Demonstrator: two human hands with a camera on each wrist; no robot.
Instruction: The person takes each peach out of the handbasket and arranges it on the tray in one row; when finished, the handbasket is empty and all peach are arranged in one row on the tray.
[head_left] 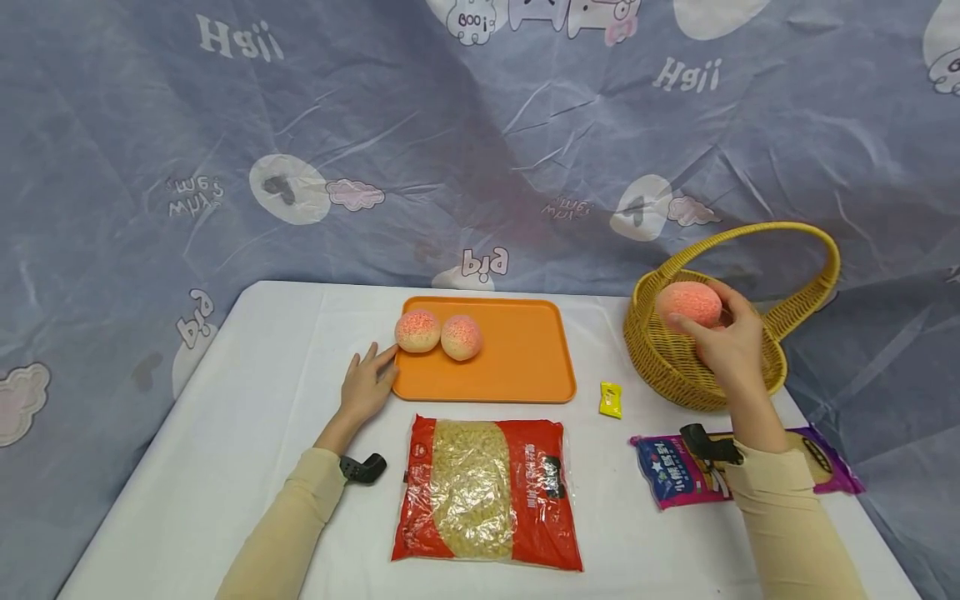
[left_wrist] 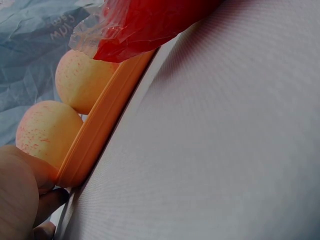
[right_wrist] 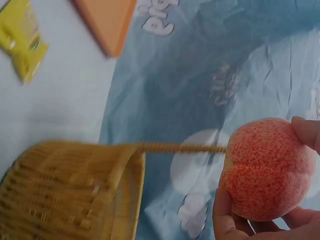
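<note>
My right hand (head_left: 731, 342) grips a pink-red peach (head_left: 688, 303) between thumb and fingers, over the opening of a yellow woven basket (head_left: 652, 354). In the right wrist view, the held peach (right_wrist: 270, 170) shows a crease across its speckled skin. A bit more reddish surface shows inside the basket, mostly hidden by the hand. My left hand (head_left: 366, 385) touches the left edge of an orange tray (head_left: 517, 350) with its fingers spread. Two paler peaches, a left one (head_left: 417, 331) and a right one (head_left: 461, 337), sit side by side at the tray's left end.
A red bag of pale yellow dry food (head_left: 480, 492) lies in front of the tray. Between tray and basket is a small yellow packet (head_left: 611, 400). A purple package (head_left: 675, 471) lies under the right forearm. The basket's tall handle (head_left: 813, 287) arches up at the right.
</note>
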